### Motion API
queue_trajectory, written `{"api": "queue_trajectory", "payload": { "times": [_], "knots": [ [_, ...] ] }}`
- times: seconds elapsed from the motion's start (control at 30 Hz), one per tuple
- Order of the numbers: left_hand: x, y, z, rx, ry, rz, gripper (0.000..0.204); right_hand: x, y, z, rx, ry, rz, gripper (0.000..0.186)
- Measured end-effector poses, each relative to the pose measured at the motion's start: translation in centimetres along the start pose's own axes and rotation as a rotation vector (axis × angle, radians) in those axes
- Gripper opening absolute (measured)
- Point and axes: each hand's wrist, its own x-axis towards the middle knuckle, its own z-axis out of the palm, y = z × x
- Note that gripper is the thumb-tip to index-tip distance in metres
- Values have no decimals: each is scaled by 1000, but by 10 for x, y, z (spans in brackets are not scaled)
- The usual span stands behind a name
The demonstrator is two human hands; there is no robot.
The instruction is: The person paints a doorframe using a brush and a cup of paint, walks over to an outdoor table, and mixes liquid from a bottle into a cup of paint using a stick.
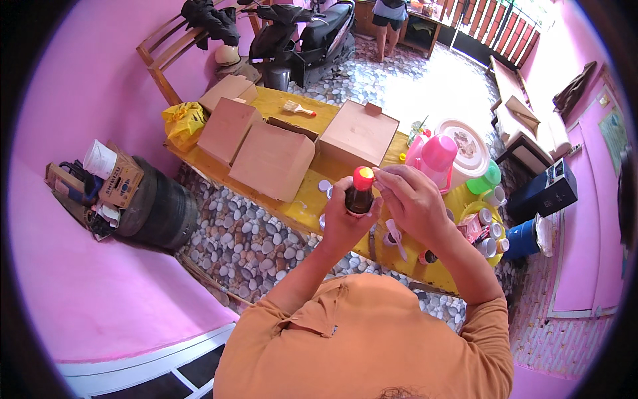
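A small dark bottle (359, 197) with a red cap and yellow top stands upright in my left hand (342, 226), whose fingers are wrapped round it over the yellow table (302, 209). My right hand (415, 199) has its fingertips closed beside the cap at the bottle's right; whatever is between them is too small to make out. Below my right hand lie a pale pink spoon-like utensil (397, 239) and another small bottle (425, 257). A pink pitcher (435, 153) stands behind that hand, near a green plastic container (485, 179) and several cups (488, 246).
Cardboard boxes (269, 159), a yellow bag (183, 126) and a brush (299, 108) cover the table's back and left. A dark barrel (166, 213) stands left, a blue drum (522, 239) and black speaker (541, 193) right. A scooter (309, 46) and another person (389, 23) are at the back.
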Motion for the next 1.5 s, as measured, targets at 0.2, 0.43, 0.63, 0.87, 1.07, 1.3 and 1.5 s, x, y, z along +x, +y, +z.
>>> {"api": "queue_trajectory", "payload": {
  "times": [0.2,0.43,0.63,0.87,1.07,1.3,1.5],
  "knots": [
    [-1,-4,-7,5,-32,37,59,11,-2,-5,-111,-41,-101,24],
    [0,9,-8,111,-79,51,60,15,13,2,-112,-21,-227,28],
    [4,7,-5,153,12,73,60,9,17,26,-73,104,-239,24],
    [10,12,-11,40,36,-64,61,16,-17,25,-28,70,-113,18],
    [8,4,-15,-17,-14,-60,62,26,-14,2,-27,-47,-251,18],
    [2,-4,-11,-118,-92,-15,66,7,-24,-18,-152,-76,-237,28],
    [4,-4,-16,-19,-185,61,61,35,-17,-37,16,-426,-137,62]
  ]
}}
